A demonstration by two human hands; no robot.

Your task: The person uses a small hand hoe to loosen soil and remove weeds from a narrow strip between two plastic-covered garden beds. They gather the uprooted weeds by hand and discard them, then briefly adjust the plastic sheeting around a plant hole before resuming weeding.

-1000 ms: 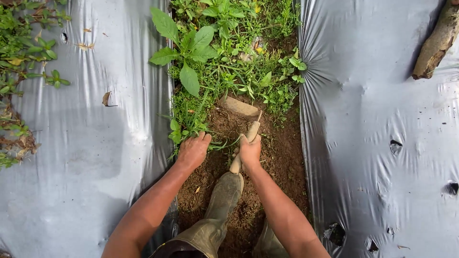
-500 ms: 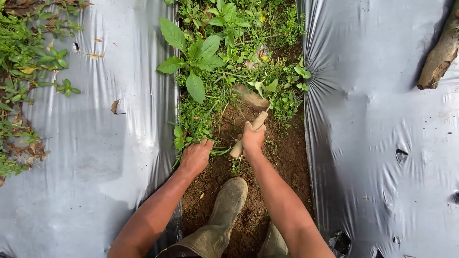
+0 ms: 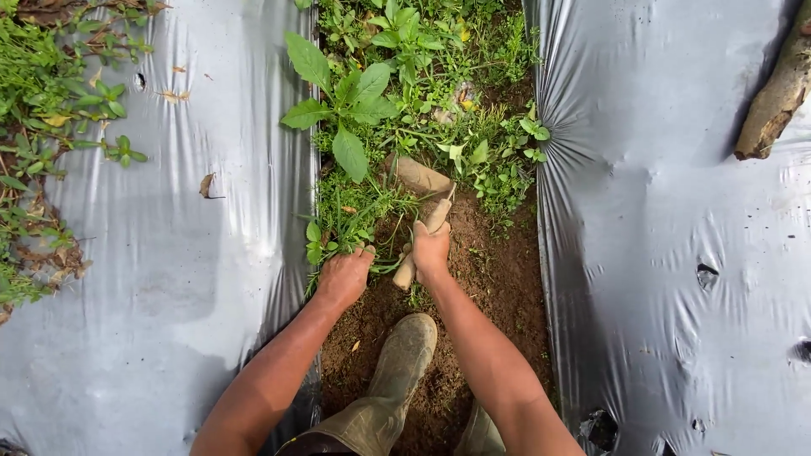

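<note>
We record a person bent over a furrow of bare brown soil (image 3: 498, 279) that runs up the centre of the frame between two sheets of silver-grey plastic mulch (image 3: 676, 211). The right hand (image 3: 431, 252), just above frame centre, has its fingers wrapped tight round the wooden handle of a small hand hoe (image 3: 420, 221). The handle slants from lower left to upper right; the muddy blade lies at its upper end, set against the base of the weeds (image 3: 405, 93) that fill the upper centre. The left hand (image 3: 345, 274), just left of the right, is curled over a tuft of grass (image 3: 346, 221) at the mulch edge; the fingers appear to be gripping the stems, though the fingertips are hidden in the leaves and we cannot confirm it. A muddy rubber boot (image 3: 397, 363) stands on the soil below both hands, at lower centre. A piece of wood (image 3: 773, 101) lies on the mulch at the upper right.
</note>
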